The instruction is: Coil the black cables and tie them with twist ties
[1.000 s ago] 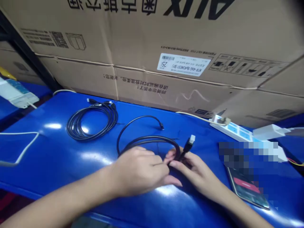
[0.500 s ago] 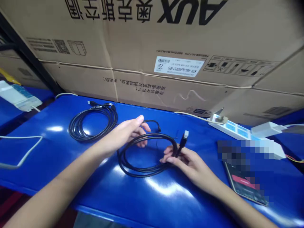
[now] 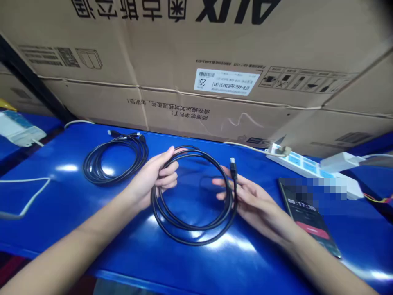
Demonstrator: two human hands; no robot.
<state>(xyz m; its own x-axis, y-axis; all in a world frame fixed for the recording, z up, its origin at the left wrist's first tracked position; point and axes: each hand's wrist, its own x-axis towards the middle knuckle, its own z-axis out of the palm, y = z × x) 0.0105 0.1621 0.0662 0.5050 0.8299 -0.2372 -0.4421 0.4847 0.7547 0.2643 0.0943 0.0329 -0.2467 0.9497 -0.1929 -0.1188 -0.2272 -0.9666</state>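
Note:
A black cable (image 3: 192,229) wound into a wide loop is held between both my hands above the blue table (image 3: 76,205). My left hand (image 3: 152,178) curls its fingers around the loop's left side. On the loop's right side, my right hand (image 3: 248,196) grips the strands, and the cable's plug end (image 3: 233,166) sticks up above its fingers. A second coiled black cable (image 3: 115,159) lies on the table to the left, apart from both hands.
Large cardboard boxes (image 3: 196,69) wall off the table's back. A white power strip (image 3: 307,168) lies at the right rear, a phone (image 3: 310,213) just in front of it. A white cord (image 3: 27,192) runs along the left side. A white device (image 3: 16,129) sits far left.
My left hand left my right hand, reached to the loop's far side and took hold of it. The coil has been lifted and spread into a wider, rounder loop.

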